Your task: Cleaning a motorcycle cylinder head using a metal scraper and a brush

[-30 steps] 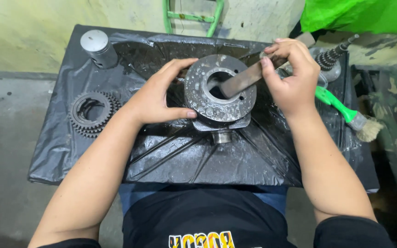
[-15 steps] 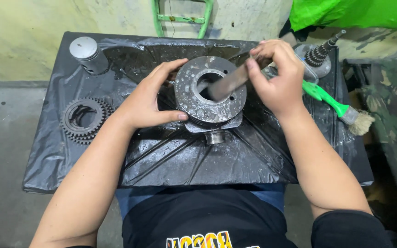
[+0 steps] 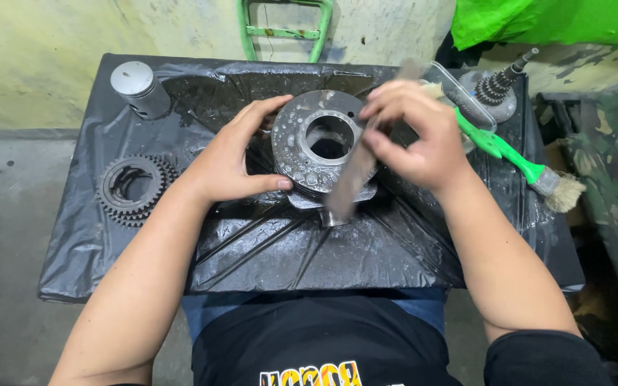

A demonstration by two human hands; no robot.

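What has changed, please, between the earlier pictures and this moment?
The right hand has swung the flat metal bar from lying sideways across the round metal part to pointing down toward the person. The left hand still steadies the part; gear, cylinder and brush lie unmoved.

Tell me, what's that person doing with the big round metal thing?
The left hand steadies a wet round metal part with a hole in its middle, on a table covered in black plastic sheet. The right hand holds a flat metal strip across its top. Gears and a green-handled brush lie nearby.
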